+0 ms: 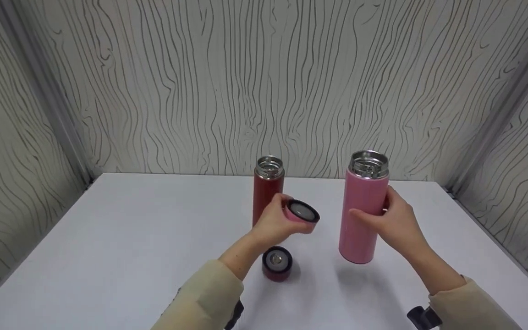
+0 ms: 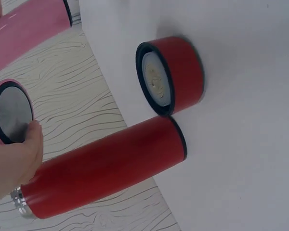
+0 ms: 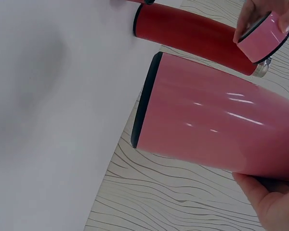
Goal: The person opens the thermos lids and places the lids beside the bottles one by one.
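My right hand (image 1: 399,224) grips a pink thermos bottle (image 1: 363,215) round its side, and the bottle is held upright above the table with its steel mouth uncovered. Its dark base (image 3: 147,101) shows in the right wrist view. Between the fingers and thumb of my left hand (image 1: 277,222) is a pink lid (image 1: 301,213), tilted with its dark-rimmed inner side facing up. Behind that hand a red thermos bottle (image 1: 267,190) stands uncapped on the table, partly hidden by it. The red lid (image 1: 277,264) lies inner side up on the table, in front of the red bottle.
The white table (image 1: 131,238) is enclosed by wood-grain patterned panels (image 1: 227,87) at the back and sides. Black straps or mounts (image 1: 423,317) show at the sleeve cuffs.
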